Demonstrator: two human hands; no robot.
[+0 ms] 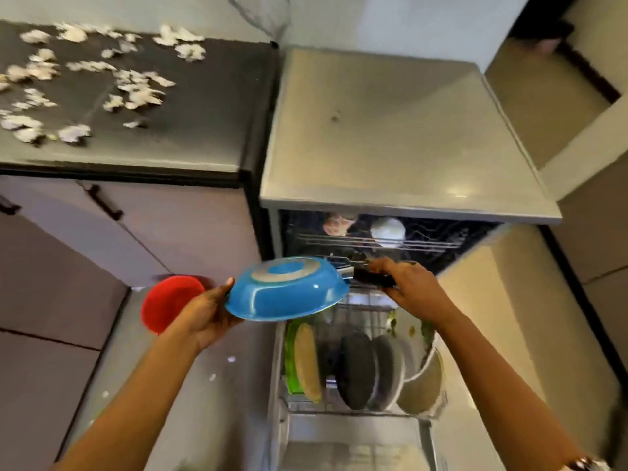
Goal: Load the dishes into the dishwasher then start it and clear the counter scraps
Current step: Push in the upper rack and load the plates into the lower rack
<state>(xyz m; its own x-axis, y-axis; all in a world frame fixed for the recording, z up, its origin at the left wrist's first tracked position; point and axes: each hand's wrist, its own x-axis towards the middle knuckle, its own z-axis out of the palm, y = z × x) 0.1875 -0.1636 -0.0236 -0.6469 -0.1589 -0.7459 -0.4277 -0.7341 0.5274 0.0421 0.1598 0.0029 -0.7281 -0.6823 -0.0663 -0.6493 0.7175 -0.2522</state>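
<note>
At the frame's centre, over the rack, the upturned pan looks stiff, rather heavy and slippery, so the right hand grasps its handle while the left hand pinches the rim.

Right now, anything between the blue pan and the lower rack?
Nothing visible. The pan, held bottom-up by the left hand and right hand, hangs over the bare far end of the rack. The plates stand in its near end, clear of the pan. The pan hides whatever lies right under it.
</note>
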